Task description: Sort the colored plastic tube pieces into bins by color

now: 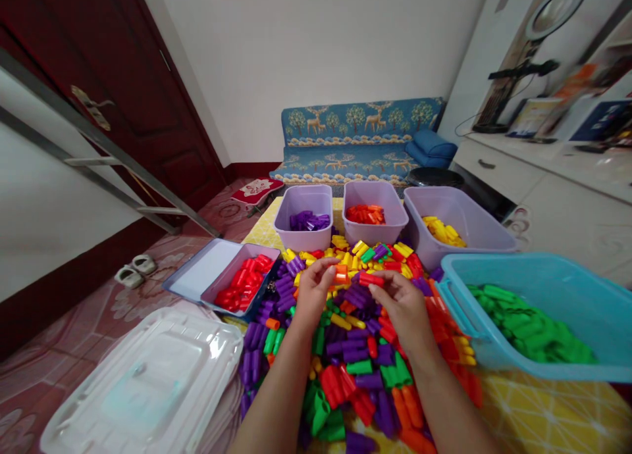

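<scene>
Between thumb and fingers, my left hand (316, 288) pinches an orange plastic tube (341, 274). Close to its right, my right hand (401, 302) grips a red plastic tube (371, 280). The two tubes are apart, both held above a large mixed pile of plastic tubes (355, 355) in purple, red, green, yellow and orange. Behind the pile stand lilac bins, one with purple pieces (310, 221), one with orange pieces (365, 214) and one with yellow pieces (443, 231). A blue bin (459, 302) at right holds green pieces (533, 326). Red pieces (245, 283) lie in an open box (269, 296) at left.
Stacked white lids (162, 375) lie at the left front beside the table. A yellow patterned cloth (553, 408) covers the table. Beyond are a blue sofa (340, 158), a red stool (257, 189), a ladder (99, 154) and a white cabinet (553, 197).
</scene>
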The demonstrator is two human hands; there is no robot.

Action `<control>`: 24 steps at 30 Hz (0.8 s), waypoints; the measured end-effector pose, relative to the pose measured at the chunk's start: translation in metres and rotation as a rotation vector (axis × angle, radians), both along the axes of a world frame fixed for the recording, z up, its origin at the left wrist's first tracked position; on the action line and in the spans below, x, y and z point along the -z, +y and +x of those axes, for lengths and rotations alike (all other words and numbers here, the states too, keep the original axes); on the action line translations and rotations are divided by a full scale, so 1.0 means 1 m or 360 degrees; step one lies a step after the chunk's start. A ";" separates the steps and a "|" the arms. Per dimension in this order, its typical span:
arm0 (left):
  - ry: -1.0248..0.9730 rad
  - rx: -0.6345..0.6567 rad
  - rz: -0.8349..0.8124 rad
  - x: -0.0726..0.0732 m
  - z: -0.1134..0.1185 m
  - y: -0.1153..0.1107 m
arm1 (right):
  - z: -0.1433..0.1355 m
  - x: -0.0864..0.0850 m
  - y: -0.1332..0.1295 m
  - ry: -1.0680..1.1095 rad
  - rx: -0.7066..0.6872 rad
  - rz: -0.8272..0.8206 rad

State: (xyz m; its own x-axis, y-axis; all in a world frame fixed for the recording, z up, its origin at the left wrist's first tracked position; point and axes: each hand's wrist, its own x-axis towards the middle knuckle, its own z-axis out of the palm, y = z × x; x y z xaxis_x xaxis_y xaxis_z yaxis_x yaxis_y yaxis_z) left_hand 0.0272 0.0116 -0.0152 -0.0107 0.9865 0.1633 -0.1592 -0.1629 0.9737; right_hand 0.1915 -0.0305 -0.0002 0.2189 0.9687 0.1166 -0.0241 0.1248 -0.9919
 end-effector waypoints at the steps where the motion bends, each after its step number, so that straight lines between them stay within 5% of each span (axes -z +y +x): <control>1: -0.0136 0.0100 -0.0083 -0.001 0.001 -0.001 | 0.002 -0.003 -0.001 -0.0021 -0.0014 0.0017; 10: -0.0319 0.0501 -0.0292 -0.002 0.010 -0.008 | 0.020 -0.017 -0.008 0.0042 -0.0278 -0.0130; 15: -0.0328 0.0532 -0.0292 -0.010 0.013 -0.010 | 0.009 -0.025 -0.013 0.0007 -0.0508 -0.0291; 19: -0.0348 0.0437 -0.0351 -0.018 0.020 -0.015 | -0.008 -0.023 -0.014 0.0062 -0.0438 -0.0234; 24: -0.0795 0.0480 -0.0550 -0.026 0.028 -0.019 | -0.015 -0.019 -0.014 0.0023 -0.0312 -0.0133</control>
State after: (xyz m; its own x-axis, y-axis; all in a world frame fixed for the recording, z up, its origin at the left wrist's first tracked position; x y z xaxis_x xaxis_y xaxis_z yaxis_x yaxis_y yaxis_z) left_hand 0.0557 -0.0076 0.0108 0.2808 0.9528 -0.1151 -0.5934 0.2666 0.7595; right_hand 0.1766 -0.0443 0.0186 0.0265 0.9991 0.0321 -0.0538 0.0335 -0.9980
